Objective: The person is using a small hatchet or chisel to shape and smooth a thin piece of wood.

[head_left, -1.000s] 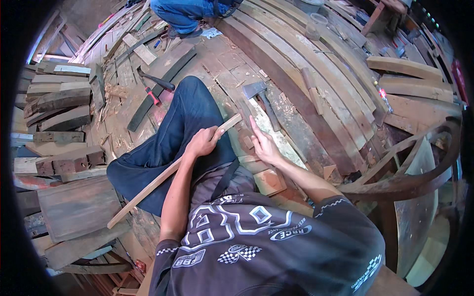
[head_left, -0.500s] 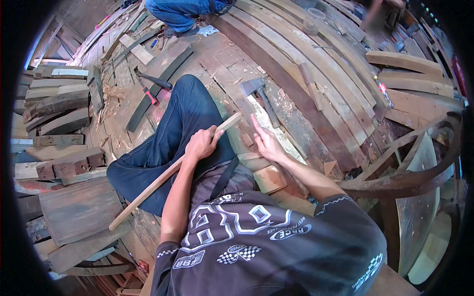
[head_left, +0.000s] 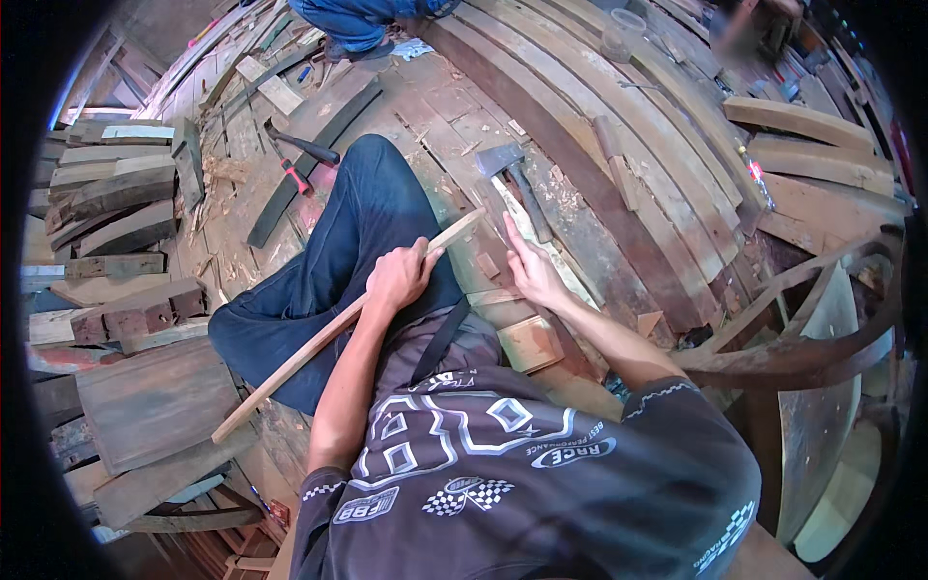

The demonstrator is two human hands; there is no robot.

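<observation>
My left hand [head_left: 396, 276] is closed around a long thin wooden strip [head_left: 290, 365] that runs from lower left up to the right across my blue-jeaned leg [head_left: 329, 261]. My right hand [head_left: 532, 273] reaches forward with fingers stretched out, its fingertips close to the dark handle of a hatchet [head_left: 512, 179] that lies on the plank floor. The hatchet's grey head [head_left: 497, 158] points away from me. The hand holds nothing.
Stacks of rough timber blocks [head_left: 116, 203] stand at the left. A hammer with a red grip [head_left: 290, 159] lies beyond my knee. Curved planks [head_left: 619, 126] run across the floor, and a curved frame [head_left: 802, 329] stands at the right. Another person in jeans [head_left: 362, 19] crouches at the top.
My right hand has stretched a little further forward toward the hatchet handle. The left hand and the strip have hardly moved.
</observation>
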